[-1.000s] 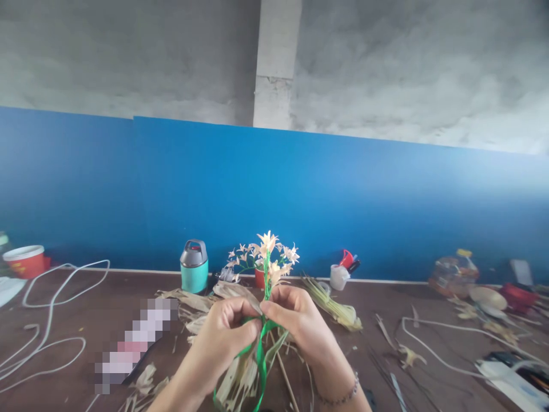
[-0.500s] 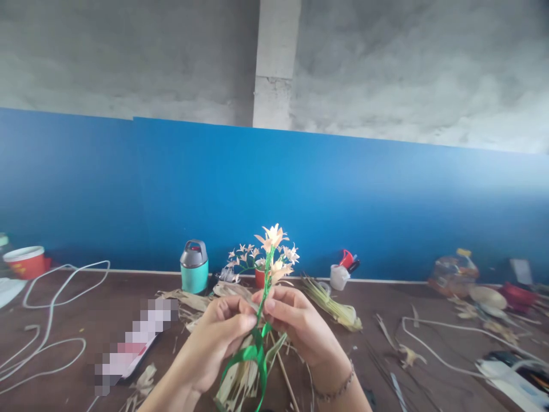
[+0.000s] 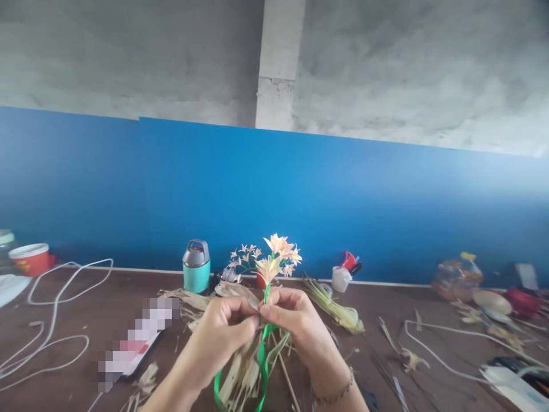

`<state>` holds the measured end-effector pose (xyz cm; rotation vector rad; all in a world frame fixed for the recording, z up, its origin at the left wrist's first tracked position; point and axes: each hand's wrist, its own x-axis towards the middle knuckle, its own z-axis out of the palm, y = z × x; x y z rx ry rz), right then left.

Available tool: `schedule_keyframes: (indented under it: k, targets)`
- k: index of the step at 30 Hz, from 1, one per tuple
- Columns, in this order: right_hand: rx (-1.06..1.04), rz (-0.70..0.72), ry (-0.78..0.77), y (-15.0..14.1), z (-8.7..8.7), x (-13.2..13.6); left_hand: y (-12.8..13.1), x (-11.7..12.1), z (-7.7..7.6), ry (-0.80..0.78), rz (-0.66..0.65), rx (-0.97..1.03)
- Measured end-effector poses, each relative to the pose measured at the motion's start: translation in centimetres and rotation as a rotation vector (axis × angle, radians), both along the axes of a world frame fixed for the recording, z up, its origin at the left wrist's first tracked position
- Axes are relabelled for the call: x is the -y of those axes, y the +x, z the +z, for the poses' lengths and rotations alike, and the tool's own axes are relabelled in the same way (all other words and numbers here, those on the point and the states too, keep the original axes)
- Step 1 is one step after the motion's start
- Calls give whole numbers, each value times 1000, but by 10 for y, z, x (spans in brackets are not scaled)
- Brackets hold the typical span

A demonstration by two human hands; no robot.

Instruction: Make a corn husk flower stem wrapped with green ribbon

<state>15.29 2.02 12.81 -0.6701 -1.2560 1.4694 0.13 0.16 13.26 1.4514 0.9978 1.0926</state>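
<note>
Both hands meet at the middle of the view, above the brown table (image 3: 107,309). My left hand (image 3: 223,335) and my right hand (image 3: 295,326) pinch the green stem of a handmade flower sprig (image 3: 277,254) with pale cream petals, held upright. A green ribbon (image 3: 261,366) hangs from the pinch point and loops down between my wrists. Fingers of both hands are closed on the stem and ribbon. Dried husk strips (image 3: 240,377) lie under my hands.
A teal container with grey lid (image 3: 195,266) and a small red pot of similar flowers (image 3: 246,260) stand by the blue wall. White cord (image 3: 55,303) loops at left, another cord (image 3: 446,349) at right. A white cup with red tool (image 3: 341,277), a red bowl (image 3: 30,258) and clutter sit around.
The flower sprig dropped slightly lower and its blooms turned; my hands shifted a little while keeping their pinch on the stem, and the ribbon loop hangs lower.
</note>
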Motion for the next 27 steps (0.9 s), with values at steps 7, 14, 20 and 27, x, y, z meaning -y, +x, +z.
schedule_keyframes:
  k: [7, 14, 20, 27]
  targets:
    - [199, -82, -4, 3, 7, 2, -1, -3, -3, 96, 63, -48]
    - [261, -105, 33, 6, 11, 6, 2, -4, -6, -207, -53, 203]
    - [361, -186, 73, 7, 13, 7, 4, 0, -1, -28, 22, 37]
    - [212, -95, 15, 6, 7, 4, 5, 2, 0, -26, 72, 29]
